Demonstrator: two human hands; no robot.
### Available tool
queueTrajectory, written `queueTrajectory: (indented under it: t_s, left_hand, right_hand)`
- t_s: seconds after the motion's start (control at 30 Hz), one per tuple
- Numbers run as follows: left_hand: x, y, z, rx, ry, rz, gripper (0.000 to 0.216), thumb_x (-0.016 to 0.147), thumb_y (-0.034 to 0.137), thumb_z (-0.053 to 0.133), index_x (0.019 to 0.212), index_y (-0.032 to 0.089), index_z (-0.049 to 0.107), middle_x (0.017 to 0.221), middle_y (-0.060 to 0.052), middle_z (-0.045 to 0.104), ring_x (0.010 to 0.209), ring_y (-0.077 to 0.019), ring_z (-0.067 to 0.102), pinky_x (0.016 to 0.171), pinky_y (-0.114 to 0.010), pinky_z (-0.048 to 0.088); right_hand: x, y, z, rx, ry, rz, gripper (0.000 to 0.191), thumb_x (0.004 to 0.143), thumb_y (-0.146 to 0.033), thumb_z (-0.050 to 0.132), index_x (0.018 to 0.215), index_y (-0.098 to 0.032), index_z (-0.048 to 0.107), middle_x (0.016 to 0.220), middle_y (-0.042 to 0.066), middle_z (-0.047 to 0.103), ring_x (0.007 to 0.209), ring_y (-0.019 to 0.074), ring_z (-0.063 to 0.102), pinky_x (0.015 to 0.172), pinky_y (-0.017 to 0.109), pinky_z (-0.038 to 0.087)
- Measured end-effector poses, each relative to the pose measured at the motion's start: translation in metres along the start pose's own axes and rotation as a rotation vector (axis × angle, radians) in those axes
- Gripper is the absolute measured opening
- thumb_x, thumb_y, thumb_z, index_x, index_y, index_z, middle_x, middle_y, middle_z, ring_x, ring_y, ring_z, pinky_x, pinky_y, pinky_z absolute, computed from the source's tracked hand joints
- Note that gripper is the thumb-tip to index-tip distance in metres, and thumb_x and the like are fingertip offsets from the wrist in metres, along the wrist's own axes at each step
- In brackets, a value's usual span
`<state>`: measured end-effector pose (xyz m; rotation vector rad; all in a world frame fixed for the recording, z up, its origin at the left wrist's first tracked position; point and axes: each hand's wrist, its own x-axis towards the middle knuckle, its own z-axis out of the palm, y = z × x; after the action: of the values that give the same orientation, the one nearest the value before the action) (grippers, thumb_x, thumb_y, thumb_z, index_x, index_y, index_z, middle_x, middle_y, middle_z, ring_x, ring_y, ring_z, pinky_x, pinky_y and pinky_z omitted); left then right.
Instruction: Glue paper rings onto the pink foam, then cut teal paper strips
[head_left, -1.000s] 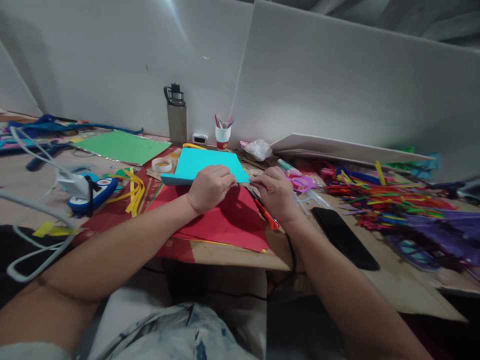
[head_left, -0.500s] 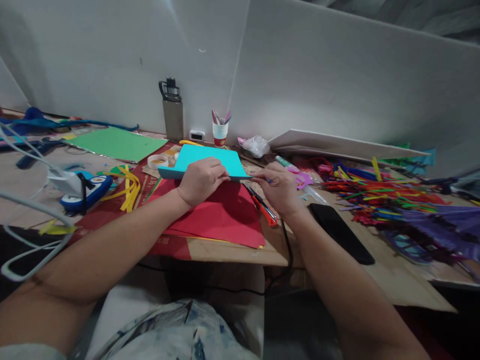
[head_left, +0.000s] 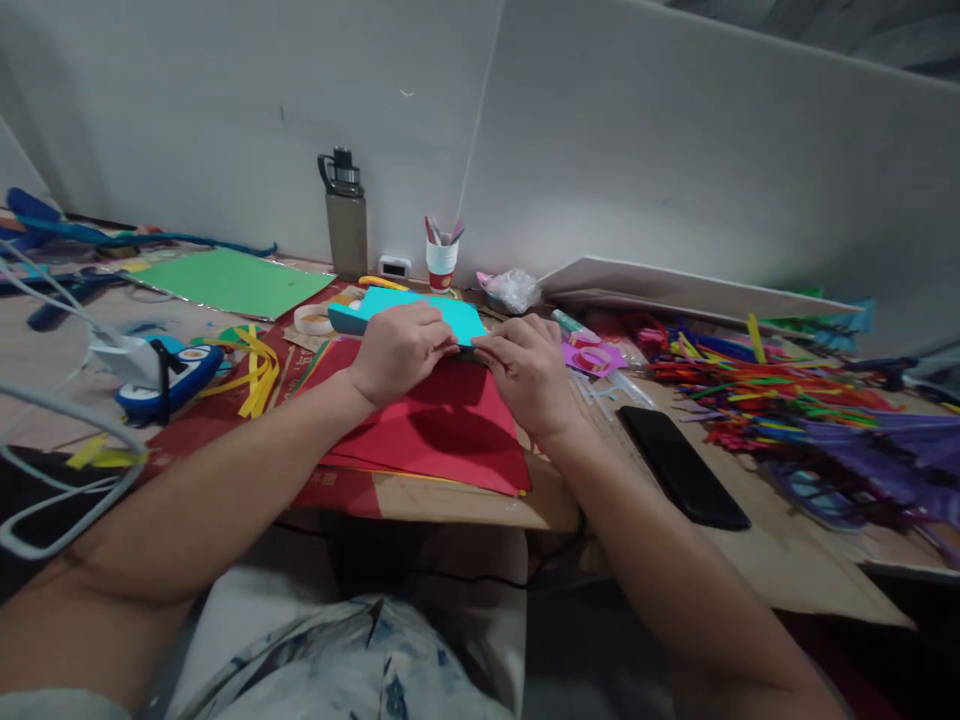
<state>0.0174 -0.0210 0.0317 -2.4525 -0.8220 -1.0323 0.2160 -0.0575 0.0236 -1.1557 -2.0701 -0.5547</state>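
A bright blue sheet of paper [head_left: 401,300] is held above a stack of red paper [head_left: 465,440], its near edge bent down in a fold. My left hand [head_left: 401,355] pinches that folded edge near its middle, fingers pressed together. Close by on the right, my right hand [head_left: 525,370] is closed on the same edge at the sheet's right end. The fingertips of both hands almost meet, and they hide part of the fold. On the red stack below lies the shadow of the hands.
Yellow strips [head_left: 261,370] and a roll of tape [head_left: 313,320] lie to the left. Behind stand a bottle [head_left: 346,230] and a paper cup [head_left: 442,265] of pens. On the right are a black phone [head_left: 681,467] and a heap of colourful strips [head_left: 757,385].
My right hand has moved left along the folded edge, closer to my left hand. The blue sheet has shifted slightly right and its left end bends up more.
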Motion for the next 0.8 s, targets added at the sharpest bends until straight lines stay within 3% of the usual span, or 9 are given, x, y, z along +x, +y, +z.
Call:
queueTrajectory:
  t_s: [0.27, 0.47, 0.63, 0.8]
  left_hand:
    - [0.005, -0.013, -0.007, -0.080, -0.048, -0.025, 0.022, 0.088, 0.033, 0.055, 0.084, 0.018, 0.071, 0.084, -0.005, 0.069, 0.085, -0.0183, 0.059, 0.075, -0.031, 0.042]
    - [0.006, -0.039, -0.020, -0.007, 0.055, -0.096, 0.026, 0.086, 0.040, 0.058, 0.081, 0.018, 0.069, 0.082, -0.003, 0.068, 0.084, -0.0171, 0.058, 0.077, -0.033, 0.039]
    - [0.005, -0.038, -0.022, 0.101, 0.120, -0.021, 0.020, 0.084, 0.038, 0.060, 0.075, 0.022, 0.067, 0.075, -0.002, 0.067, 0.076, -0.0183, 0.058, 0.071, -0.035, 0.036]
    - [0.003, -0.033, -0.021, 0.122, 0.159, -0.015, 0.022, 0.083, 0.038, 0.061, 0.071, 0.021, 0.066, 0.073, -0.002, 0.065, 0.075, -0.0185, 0.057, 0.070, -0.036, 0.035]
  right_hand:
    - [0.003, 0.004, 0.000, -0.058, -0.007, 0.027, 0.026, 0.093, -0.028, 0.044, 0.078, -0.022, 0.064, 0.076, 0.004, 0.056, 0.081, 0.0212, 0.047, 0.080, 0.038, 0.028]
    - [0.002, 0.014, 0.002, -0.065, 0.075, 0.053, 0.023, 0.092, -0.030, 0.048, 0.080, -0.022, 0.066, 0.076, 0.003, 0.056, 0.081, 0.0207, 0.048, 0.080, 0.038, 0.027]
    - [0.017, 0.004, 0.006, -0.072, 0.098, -0.023, 0.015, 0.089, -0.031, 0.053, 0.089, -0.024, 0.067, 0.084, 0.004, 0.060, 0.086, 0.0221, 0.047, 0.080, 0.038, 0.027]
    - [0.038, -0.009, 0.015, -0.082, 0.149, -0.058, 0.018, 0.089, -0.026, 0.053, 0.076, -0.023, 0.065, 0.076, 0.002, 0.059, 0.083, 0.0204, 0.048, 0.080, 0.037, 0.028]
